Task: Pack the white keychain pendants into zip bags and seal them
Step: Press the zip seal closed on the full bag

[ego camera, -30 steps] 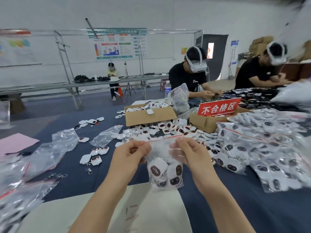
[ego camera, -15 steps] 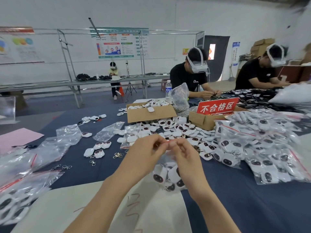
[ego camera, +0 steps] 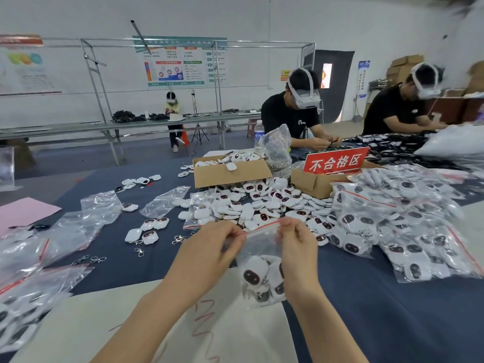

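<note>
The zip bag [ego camera: 262, 247] hangs upright in the air just above the near part of the table, held by its top between both hands. Several white keychain pendants [ego camera: 252, 275] are bunched at its bottom, their dark oval faces showing through the clear plastic. Its red zip strip [ego camera: 262, 227] runs taut from one hand to the other. The left hand [ego camera: 209, 255] pinches the left end of the strip between curled fingers and thumb. The right hand [ego camera: 297, 247] pinches the right end the same way, thumb tip on top. Whether the strip is pressed closed along its length cannot be told.

Below the bag a white sheet [ego camera: 117, 323] with reddish scribbles lies on the dark blue tablecloth [ego camera: 392, 315]. Just beyond the hands is a loose pile of pendants [ego camera: 262, 203], lying in front of an open cardboard box [ego camera: 233, 175]. To the right a heap of filled bags [ego camera: 398, 226] touches the pile, and behind it a second box [ego camera: 311, 183] carries a red sign [ego camera: 336, 162]. To the left lie empty clear bags [ego camera: 86, 226], a few stray pendants [ego camera: 146, 231] and metal clasps [ego camera: 90, 259], with a pink sheet [ego camera: 21, 213] at the far left edge. Across the table two people in black shirts wear white headsets, the nearer one [ego camera: 290, 119] beside a water bottle [ego camera: 259, 133] and a clear sack of metal rings [ego camera: 277, 150]
</note>
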A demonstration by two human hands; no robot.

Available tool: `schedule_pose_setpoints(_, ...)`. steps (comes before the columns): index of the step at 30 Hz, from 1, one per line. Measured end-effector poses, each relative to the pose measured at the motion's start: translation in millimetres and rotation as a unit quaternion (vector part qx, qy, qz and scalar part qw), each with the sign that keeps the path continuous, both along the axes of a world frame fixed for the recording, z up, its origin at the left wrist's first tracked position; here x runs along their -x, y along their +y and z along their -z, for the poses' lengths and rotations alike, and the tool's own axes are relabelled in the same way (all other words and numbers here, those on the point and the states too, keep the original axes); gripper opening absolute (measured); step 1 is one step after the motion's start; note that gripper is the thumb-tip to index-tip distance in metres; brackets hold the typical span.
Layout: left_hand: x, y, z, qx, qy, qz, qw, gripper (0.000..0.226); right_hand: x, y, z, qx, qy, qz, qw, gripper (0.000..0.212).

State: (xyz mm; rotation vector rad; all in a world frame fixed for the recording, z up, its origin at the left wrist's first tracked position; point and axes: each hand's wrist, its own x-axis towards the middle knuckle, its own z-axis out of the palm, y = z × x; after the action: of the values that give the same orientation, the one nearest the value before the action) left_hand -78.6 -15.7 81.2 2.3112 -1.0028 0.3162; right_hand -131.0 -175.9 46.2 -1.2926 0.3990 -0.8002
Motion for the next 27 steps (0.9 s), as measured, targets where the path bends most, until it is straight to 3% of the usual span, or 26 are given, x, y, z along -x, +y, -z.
schedule_pose_setpoints(6,3.5,9.8,5.2,0.04,-0.003,-0.03,0.999,0.025,-4.9,-5.2,0.5,-0.006,-0.003,0.029,1.0,0.023)
schedule_pose_setpoints(12,-1.0,6.2,10.1,0.109,0.004,-0.038,0.993,0.019,-5.5,-7.4,2.0,-0.03,-0.009,0.019,0.999,0.028)
schedule_pose_setpoints(16,-6.9,-7.9,5.6,0.215,0.132,0.041,0.967,0.024,-1.2,-21.7,-11.1,-0.047,-0.032,0.003,0.998,0.032)
schedule_pose_setpoints(18,-7.4,-25.0,2.0,0.213,0.207,0.107,0.949,0.021,3.6,-33.2,-20.8,-0.018,-0.056,0.0,0.998,0.027)
schedule_pose_setpoints(21,-3.5,-70.2,-9.7,0.184,0.239,0.176,0.937,0.018,11.1,-62.2,-36.2,0.052,-0.073,0.038,0.995,0.021)
schedule_pose_setpoints(25,-7.1,-160.1,-33.8,0.209,0.237,0.175,0.933,0.023,21.1,-126.9,-63.6,0.114,-0.051,0.134,0.983,0.015)
schedule_pose_setpoints(27,-13.1,-212.0,-48.2,0.267,0.292,0.177,0.901,0.024,23.5,-164.7,-80.8,0.148,-0.026,0.186,0.971,0.02)
